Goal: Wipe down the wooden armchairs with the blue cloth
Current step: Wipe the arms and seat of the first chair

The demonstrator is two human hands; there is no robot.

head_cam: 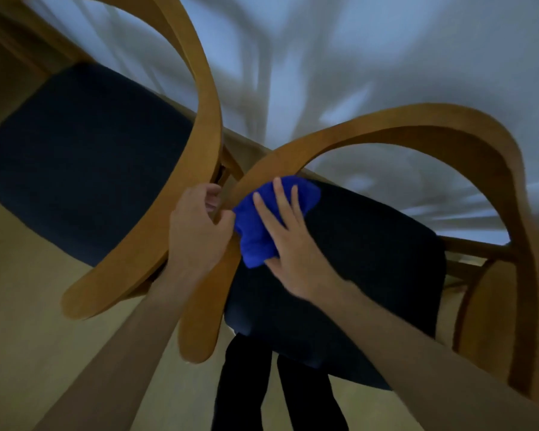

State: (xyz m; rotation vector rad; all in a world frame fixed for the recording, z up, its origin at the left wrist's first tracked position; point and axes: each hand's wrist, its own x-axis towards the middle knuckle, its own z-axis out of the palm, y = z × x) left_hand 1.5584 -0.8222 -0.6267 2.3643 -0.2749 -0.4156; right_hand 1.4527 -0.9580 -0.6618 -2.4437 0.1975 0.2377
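Meanwhile right hand point(293, 244) presses blue cloth point(262, 225) (unlabelled) against armrest point(255, 169).

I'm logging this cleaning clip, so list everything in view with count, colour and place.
wooden armchairs: two, honey-brown frames, side by side, left and right
seat cushions: two, dark navy, one in each chair
blue cloth: one, bright blue, against the right chair's left armrest
curtain: white, behind the chairs
floor: light wood
legs: two, black trousers, bottom centre
left hand: grips the armrest
right hand: presses the cloth, fingers straight
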